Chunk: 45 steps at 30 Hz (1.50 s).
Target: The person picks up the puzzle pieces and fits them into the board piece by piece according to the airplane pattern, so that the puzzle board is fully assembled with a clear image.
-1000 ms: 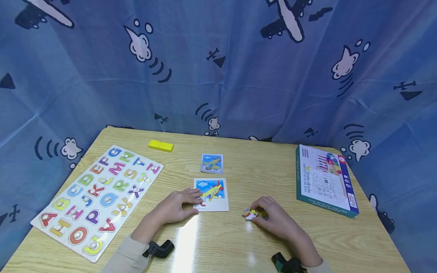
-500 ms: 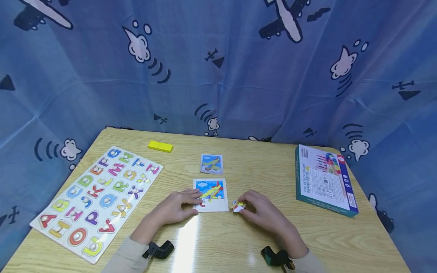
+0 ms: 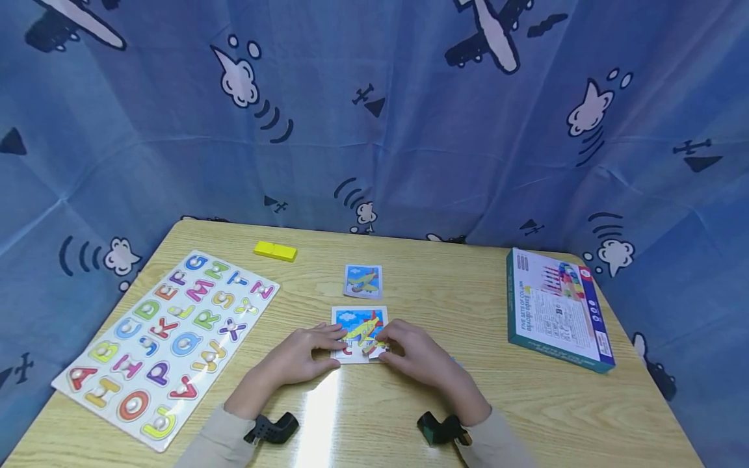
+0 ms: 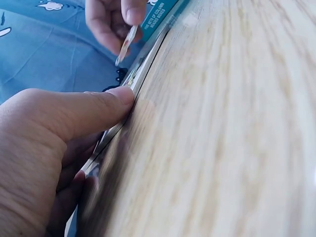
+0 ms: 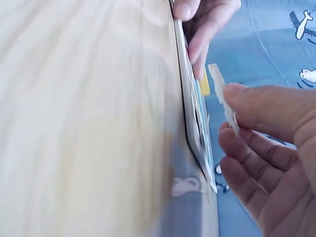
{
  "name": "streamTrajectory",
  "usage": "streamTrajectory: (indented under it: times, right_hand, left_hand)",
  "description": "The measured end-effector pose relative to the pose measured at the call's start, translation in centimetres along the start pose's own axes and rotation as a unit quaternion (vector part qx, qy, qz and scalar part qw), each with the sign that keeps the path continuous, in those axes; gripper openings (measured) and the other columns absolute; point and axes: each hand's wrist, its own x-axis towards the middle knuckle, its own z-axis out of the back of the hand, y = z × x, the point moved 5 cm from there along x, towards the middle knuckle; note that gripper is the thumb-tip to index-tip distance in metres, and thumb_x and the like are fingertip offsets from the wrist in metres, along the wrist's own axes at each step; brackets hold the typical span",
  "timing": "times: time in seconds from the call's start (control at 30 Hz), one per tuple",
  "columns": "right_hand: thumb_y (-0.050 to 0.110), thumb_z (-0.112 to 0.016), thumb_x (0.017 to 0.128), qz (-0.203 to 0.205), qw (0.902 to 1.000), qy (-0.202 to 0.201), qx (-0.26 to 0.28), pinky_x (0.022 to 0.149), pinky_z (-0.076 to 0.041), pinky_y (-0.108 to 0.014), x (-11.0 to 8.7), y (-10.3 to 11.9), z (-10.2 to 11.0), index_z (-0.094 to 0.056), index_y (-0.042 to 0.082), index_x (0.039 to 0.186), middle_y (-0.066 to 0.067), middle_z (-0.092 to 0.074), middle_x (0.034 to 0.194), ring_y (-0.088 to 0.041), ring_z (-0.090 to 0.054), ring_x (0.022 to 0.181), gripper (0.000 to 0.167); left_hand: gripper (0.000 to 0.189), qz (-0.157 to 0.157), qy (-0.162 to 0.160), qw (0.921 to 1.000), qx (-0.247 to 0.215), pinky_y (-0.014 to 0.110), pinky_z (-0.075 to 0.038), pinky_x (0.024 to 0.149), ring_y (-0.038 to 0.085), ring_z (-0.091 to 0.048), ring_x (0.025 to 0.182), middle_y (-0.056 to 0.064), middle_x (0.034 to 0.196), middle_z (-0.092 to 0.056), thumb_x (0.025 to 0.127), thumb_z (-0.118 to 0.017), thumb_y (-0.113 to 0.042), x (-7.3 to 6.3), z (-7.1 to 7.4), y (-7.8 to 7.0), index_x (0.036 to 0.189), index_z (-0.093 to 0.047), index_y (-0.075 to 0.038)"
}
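A small jigsaw puzzle board [image 3: 351, 357] with a white frame and a yellow airplane picture lies mid-table. My left hand [image 3: 304, 351] rests on its left side, fingertips on top and thumb [image 4: 111, 106] at the near edge. With thumb and fingers my right hand [image 3: 418, 354] pinches a jigsaw piece [image 5: 224, 101], held tilted just above the board's lower right part. The piece shows yellow, red and white in the head view. Just behind the board lies a small airplane picture card [image 3: 363, 281]. My right hand hides part of the board's right edge.
An alphabet peg board [image 3: 166, 344] covers the table's left side. A yellow block [image 3: 275, 251] sits near the back edge. The bead-set box [image 3: 558, 309] lies at right. Something small and blue [image 3: 457, 362] shows partly behind my right wrist. A blue curtain [image 3: 374, 117] hangs behind.
My right hand has moved left with the jigsaw piece, from the table right of the board to over its lower right part. My left hand has stayed in place.
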Motion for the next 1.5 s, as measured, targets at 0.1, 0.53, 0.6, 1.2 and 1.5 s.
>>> streamTrajectory:
  times: [0.1, 0.53, 0.6, 1.2, 1.5]
  right_hand:
    - [0.019, -0.07, 0.086, 0.011, 0.9999, 0.002, 0.002, 0.07, -0.049, -0.021, 0.7, 0.5, -0.5, -0.067, 0.01, 0.106, 0.002, -0.062, 0.1, -0.009, -0.053, 0.08, 0.022]
    - [0.022, -0.069, 0.087, -0.012, 0.9999, 0.012, -0.005, 0.069, -0.05, -0.02, 1.8, 1.2, -1.9, -0.069, 0.011, 0.105, 0.003, -0.062, 0.098, -0.006, -0.053, 0.079, 0.021]
    - [0.022, -0.07, 0.087, -0.016, 0.9998, 0.007, -0.005, 0.067, -0.049, -0.019, 1.8, 1.2, -2.0, -0.069, 0.011, 0.104, 0.003, -0.061, 0.096, -0.006, -0.051, 0.077, 0.021]
    - [0.018, -0.072, 0.084, -0.011, 0.9992, -0.02, -0.034, 0.064, -0.049, -0.018, 1.7, 2.0, -2.2, -0.071, 0.007, 0.1, 0.0, -0.061, 0.094, -0.006, -0.053, 0.075, 0.019]
    - [0.017, -0.071, 0.085, -0.016, 0.9985, -0.024, -0.047, 0.067, -0.05, -0.018, 1.7, 2.0, -2.3, -0.07, 0.008, 0.103, 0.0, -0.062, 0.097, -0.006, -0.053, 0.077, 0.02]
  left_hand:
    - [0.034, -0.005, -0.001, 1.0, 0.001, 0.041, -0.036, 0.112, 0.022, -0.046, 0.132, -0.003, 0.135, -0.056, 0.087, -0.067, -0.033, 0.0, 0.0, 0.0, 0.118, -0.069, -0.018]
    - [0.034, -0.005, 0.0, 1.0, -0.008, 0.041, -0.036, 0.113, 0.02, -0.046, 0.132, -0.003, 0.134, -0.057, 0.087, -0.068, -0.031, 0.0, 0.0, 0.1, 0.118, -0.069, -0.017]
    - [0.034, -0.004, 0.0, 1.0, -0.007, 0.041, -0.036, 0.112, 0.021, -0.046, 0.132, -0.003, 0.134, -0.056, 0.087, -0.068, -0.031, 0.0, 0.0, 0.1, 0.118, -0.069, -0.018]
    - [0.035, -0.011, -0.008, 0.9999, -0.002, 0.042, -0.037, 0.111, 0.022, -0.048, 0.13, -0.001, 0.134, -0.057, 0.086, -0.069, -0.031, 0.0, 0.1, 0.0, 0.118, -0.069, -0.017]
    - [0.034, -0.005, -0.008, 0.9999, -0.008, 0.045, -0.038, 0.11, 0.025, -0.048, 0.13, 0.0, 0.134, -0.057, 0.087, -0.069, -0.029, 0.0, 0.1, -0.1, 0.118, -0.069, -0.016]
